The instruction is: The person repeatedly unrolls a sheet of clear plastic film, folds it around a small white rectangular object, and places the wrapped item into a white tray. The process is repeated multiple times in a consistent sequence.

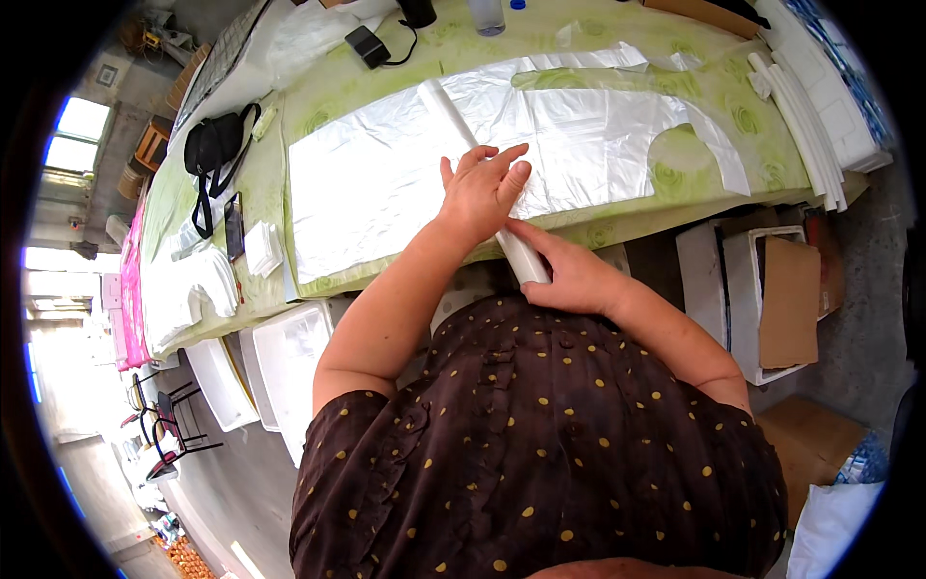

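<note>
While the right hand (576,274) grips the white roll (450,113), the left hand (480,195) (spread wide, unclenched) should keep it straight.

This is a small workshop, shown first by its long table (603,230), which wears a green flowered cloth and has a shiny white plastic sheet (371,179) spread over much of its top. Long white rolls (805,130) lie at the table's right end, and white folded pieces (262,249) on its left part. Below the table are white tubs (289,362) and, farther right, a box with a cardboard piece (789,304). Plain grey floor (256,482) and a metal-framed chair (172,425) show left of the table; beyond, glare makes the room hard to read.
</note>
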A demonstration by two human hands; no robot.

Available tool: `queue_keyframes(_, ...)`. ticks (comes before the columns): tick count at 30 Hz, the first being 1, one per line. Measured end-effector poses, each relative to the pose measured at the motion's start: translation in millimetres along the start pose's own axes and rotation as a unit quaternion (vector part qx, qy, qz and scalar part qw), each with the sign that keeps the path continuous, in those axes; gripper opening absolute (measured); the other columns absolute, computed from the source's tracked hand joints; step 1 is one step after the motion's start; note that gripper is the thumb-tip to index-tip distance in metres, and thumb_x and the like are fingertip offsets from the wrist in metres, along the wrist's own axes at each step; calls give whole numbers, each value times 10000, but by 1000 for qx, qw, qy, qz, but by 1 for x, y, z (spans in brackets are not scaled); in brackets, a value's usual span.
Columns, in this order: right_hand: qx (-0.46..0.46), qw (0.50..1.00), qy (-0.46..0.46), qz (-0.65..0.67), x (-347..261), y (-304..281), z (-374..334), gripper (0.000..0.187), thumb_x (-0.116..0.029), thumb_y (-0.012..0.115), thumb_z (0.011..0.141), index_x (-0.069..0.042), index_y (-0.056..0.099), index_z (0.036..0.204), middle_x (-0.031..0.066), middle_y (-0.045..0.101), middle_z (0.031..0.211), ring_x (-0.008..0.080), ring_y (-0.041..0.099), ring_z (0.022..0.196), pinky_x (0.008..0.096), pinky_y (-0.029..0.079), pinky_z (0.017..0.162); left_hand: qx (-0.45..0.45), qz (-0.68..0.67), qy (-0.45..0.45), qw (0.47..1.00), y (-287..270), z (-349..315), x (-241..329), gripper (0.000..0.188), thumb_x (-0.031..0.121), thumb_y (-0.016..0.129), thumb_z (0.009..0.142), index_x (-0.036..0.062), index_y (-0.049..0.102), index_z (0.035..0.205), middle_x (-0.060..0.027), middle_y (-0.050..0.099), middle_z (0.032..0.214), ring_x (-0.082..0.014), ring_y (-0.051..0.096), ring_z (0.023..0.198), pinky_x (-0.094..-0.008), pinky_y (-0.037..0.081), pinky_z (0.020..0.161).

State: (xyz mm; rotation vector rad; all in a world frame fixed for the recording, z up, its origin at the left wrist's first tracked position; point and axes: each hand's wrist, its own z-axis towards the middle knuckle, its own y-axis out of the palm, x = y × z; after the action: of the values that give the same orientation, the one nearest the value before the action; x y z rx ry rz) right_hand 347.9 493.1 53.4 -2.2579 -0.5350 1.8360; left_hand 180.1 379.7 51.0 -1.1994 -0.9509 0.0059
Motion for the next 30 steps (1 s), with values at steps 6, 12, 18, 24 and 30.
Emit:
queue_keyframes(6,29,998,51,-18,-7,-8,-16,910,-199,692,746,-98,295,1559,252,547,1351,336,598,1161,377,458,1022,240,-188,-55,951,-23,61,-60,550,264,703,917,24,552,1387,-219,564,1363,-311,541,1249,-389,447,1032)
queue_keyframes(12,53,996,61,-44,0,-19,-41,911,-207,701,735,-84,308,1548,219,561,1342,317,611,1131,370,473,994,88,-306,-280,906,-75,101,-120,478,291,744,858,40,630,1250,-77,610,978,-157,555,822,-328,489,714)
queue_keyframes(18,31,991,93,-86,-9,-25,-50,900,-220,681,748,-106,290,1551,255,525,1384,379,578,1206,413,466,1017,-34,-322,-306,895,-87,112,-143,215,249,681,894,36,654,915,-20,492,652,-123,355,487,-307,274,446)
queue_keyframes(24,39,990,134,32,2,-15,-40,921,-210,718,808,-119,224,1579,246,630,1199,357,635,1081,394,479,967,-40,-292,-281,913,-83,111,-137,190,212,612,901,28,648,930,-7,467,624,-112,349,485,-299,284,457)
queue_keyframes(30,48,984,158,-69,-1,-20,-76,878,-250,734,812,-111,285,1554,253,623,1262,387,633,1122,409,488,979,-19,-220,-266,938,-77,107,-130,221,206,612,907,38,684,1031,14,521,705,-93,389,562,-264,323,515)
